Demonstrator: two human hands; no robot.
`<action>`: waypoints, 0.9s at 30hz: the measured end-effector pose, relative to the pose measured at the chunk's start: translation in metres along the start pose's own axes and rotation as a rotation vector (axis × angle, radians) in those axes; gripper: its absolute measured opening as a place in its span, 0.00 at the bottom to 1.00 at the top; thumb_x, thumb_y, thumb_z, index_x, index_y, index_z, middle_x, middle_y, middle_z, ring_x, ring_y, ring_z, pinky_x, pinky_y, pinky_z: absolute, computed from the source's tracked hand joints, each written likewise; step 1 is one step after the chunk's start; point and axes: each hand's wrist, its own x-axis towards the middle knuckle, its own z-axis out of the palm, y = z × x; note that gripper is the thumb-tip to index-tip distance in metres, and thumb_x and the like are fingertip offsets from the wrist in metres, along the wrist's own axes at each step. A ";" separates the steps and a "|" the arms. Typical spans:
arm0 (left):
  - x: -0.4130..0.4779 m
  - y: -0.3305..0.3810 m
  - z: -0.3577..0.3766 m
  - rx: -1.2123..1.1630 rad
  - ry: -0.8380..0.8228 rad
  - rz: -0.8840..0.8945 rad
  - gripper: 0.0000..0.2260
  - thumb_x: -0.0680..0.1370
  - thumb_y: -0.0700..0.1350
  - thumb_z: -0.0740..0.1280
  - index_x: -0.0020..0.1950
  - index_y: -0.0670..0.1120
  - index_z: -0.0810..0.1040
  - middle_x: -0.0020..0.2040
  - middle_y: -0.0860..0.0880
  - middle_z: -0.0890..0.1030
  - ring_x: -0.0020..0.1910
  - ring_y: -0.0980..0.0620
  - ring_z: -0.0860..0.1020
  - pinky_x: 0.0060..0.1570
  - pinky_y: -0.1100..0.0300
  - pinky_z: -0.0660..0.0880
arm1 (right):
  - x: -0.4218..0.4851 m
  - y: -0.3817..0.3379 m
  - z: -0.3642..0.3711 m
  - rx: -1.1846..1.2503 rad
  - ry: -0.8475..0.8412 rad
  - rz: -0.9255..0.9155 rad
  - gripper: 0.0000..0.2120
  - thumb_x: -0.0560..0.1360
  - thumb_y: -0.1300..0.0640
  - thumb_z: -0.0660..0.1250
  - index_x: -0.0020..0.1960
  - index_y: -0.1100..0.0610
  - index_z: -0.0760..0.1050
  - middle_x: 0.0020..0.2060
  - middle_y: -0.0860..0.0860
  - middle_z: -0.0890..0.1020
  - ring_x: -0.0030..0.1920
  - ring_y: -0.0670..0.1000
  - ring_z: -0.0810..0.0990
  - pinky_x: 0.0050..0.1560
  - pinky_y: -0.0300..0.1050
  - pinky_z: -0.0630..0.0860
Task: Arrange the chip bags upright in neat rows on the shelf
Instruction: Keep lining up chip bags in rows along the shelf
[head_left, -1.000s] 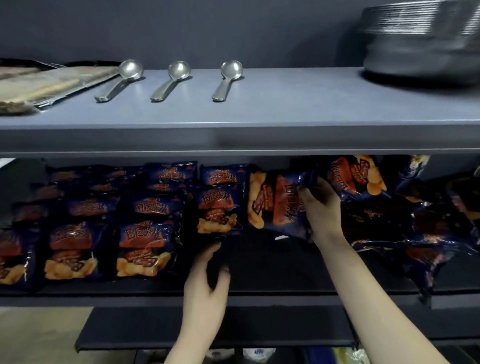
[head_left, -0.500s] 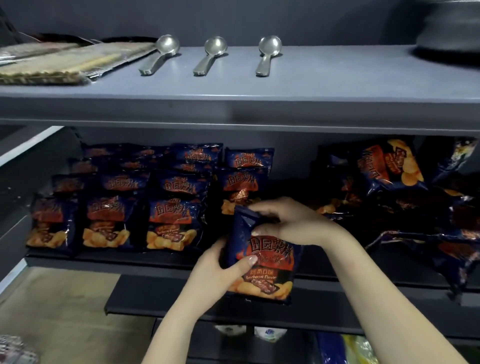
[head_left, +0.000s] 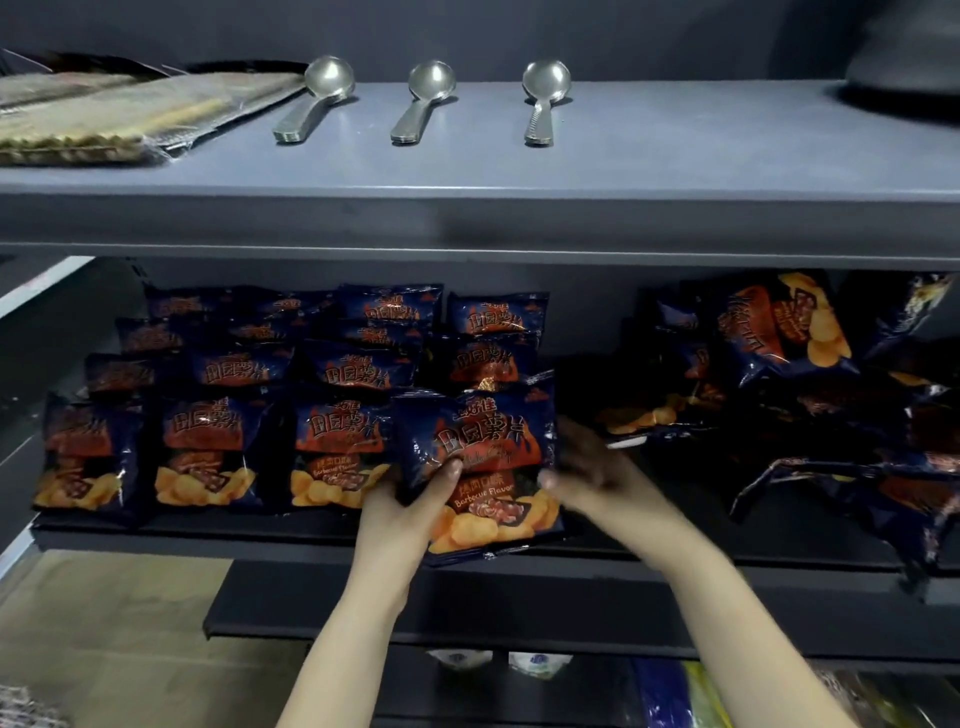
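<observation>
A dark blue barbecue chip bag (head_left: 480, 467) stands upright at the front of the shelf (head_left: 675, 558), to the right of the front row. My left hand (head_left: 410, 506) grips its lower left edge, thumb across the front. My right hand (head_left: 587, 470) holds its right edge, fingers behind the bag and partly blurred. Upright bags (head_left: 208, 452) fill several rows on the left. A loose heap of bags (head_left: 779, 364) lies at the right.
The upper shelf (head_left: 623, 171) carries three metal spoons (head_left: 423, 101), wrapped flat packs (head_left: 104, 114) at the left and a dark bowl (head_left: 904, 78) at the far right. A lower shelf (head_left: 519, 613) juts out beneath, with more packets under it.
The bag went from being held in front of the shelf edge to standing on the shelf beside the front row. My right hand shifted from its top to its right side.
</observation>
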 end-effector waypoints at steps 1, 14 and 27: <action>0.000 -0.001 0.002 0.030 -0.006 0.011 0.22 0.57 0.65 0.70 0.47 0.57 0.78 0.43 0.60 0.83 0.44 0.66 0.79 0.43 0.67 0.71 | -0.004 0.009 0.006 -0.013 -0.041 0.027 0.28 0.63 0.39 0.73 0.61 0.38 0.69 0.55 0.39 0.81 0.56 0.39 0.79 0.53 0.35 0.76; 0.014 -0.026 0.005 0.401 -0.138 0.237 0.31 0.71 0.54 0.70 0.71 0.50 0.64 0.64 0.57 0.71 0.60 0.60 0.72 0.51 0.78 0.68 | 0.013 0.039 0.016 0.106 0.297 0.025 0.22 0.72 0.60 0.72 0.63 0.53 0.70 0.57 0.50 0.81 0.58 0.50 0.79 0.61 0.55 0.75; 0.011 -0.073 -0.008 0.898 -0.226 0.468 0.39 0.77 0.53 0.64 0.72 0.53 0.34 0.77 0.49 0.45 0.71 0.61 0.41 0.65 0.75 0.40 | 0.072 0.068 0.042 -0.339 0.530 0.133 0.13 0.73 0.55 0.70 0.53 0.53 0.69 0.43 0.43 0.75 0.43 0.43 0.73 0.33 0.21 0.66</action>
